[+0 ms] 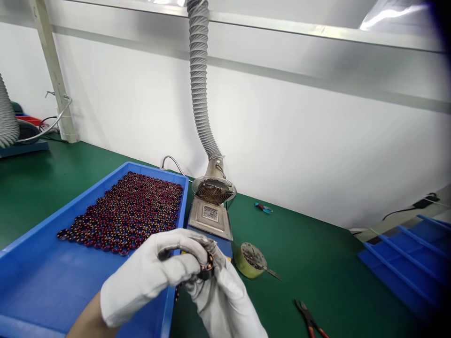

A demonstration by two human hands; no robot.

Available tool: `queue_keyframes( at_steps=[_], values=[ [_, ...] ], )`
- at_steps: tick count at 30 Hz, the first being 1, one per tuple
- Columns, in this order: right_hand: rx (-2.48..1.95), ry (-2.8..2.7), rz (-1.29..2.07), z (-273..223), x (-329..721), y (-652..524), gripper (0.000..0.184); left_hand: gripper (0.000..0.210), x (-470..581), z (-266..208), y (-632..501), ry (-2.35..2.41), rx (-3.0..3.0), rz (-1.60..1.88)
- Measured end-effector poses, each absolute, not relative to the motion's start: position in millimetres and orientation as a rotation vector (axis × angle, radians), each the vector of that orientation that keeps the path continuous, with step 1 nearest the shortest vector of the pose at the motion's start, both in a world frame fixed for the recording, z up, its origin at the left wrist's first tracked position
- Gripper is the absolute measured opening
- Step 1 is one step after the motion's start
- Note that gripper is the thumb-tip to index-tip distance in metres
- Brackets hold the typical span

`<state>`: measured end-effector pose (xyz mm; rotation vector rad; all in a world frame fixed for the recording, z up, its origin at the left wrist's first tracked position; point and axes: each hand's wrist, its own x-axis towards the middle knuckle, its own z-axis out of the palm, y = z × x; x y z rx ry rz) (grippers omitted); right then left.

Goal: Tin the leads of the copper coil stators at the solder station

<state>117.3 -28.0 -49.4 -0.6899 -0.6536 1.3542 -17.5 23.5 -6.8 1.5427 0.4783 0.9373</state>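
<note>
Both of my hands wear white gloves with greyed fingertips. Between them is a small black ring-shaped coil with copper windings (pixel 207 268). My left hand (pixel 155 265) pinches the coil from the left, thumb and fingers closed on it. My right hand (pixel 225 291) grips its right side, partly covering it. To the left, a blue tray (pixel 66 277) holds many similar dark red and copper ring coils (pixel 130 211), packed at its far end. Just beyond my hands stands a metal-topped soldering pot (pixel 210 218) beneath a fume hood (pixel 214 188).
Right of my hands sits a round yellowish tin (pixel 246 263) with a flat blade across it. Red-handled pliers (pixel 308 319) lie nearer me, and small blue cutters (pixel 263 208) farther back. A grey flexible duct (pixel 199 75) hangs over the green table (pixel 282 249). Blue trays (pixel 405 267) are at right.
</note>
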Motion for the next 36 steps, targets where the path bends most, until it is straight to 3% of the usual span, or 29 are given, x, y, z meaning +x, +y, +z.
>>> queue_keyframes(
  at_steps=[11, 15, 23, 26, 29, 33, 36],
  values=[
    [-0.613, -0.620, 1.432, -50, 121, -33, 0.030, 0.012, -25, -11, 11, 0.500, 1.214, 1.349],
    [-0.632, -0.632, 1.376, -58, 119, -32, 0.027, 0.029, -21, -3, 12, 0.643, 1.484, 1.151],
    [-0.696, -0.740, 1.378, -71, 141, 6, 0.021, 0.010, -18, -13, 12, 0.414, 1.712, 1.483],
    [-0.764, -0.790, 1.476, -75, 151, 18, 0.020, 0.026, -25, -15, 17, 0.526, 1.635, 1.419],
    [-0.772, -0.740, 1.371, -87, 144, 22, 0.023, 0.041, -22, -13, 20, 0.610, 1.766, 1.191],
    [-0.700, -0.686, 1.134, -95, 125, 15, 0.021, 0.010, -8, -12, 17, 0.608, 1.692, 1.335],
    [-0.697, -0.738, 1.038, -81, 117, -2, 0.014, 0.010, -5, -14, 17, 0.661, 1.336, 1.457]
  ],
)
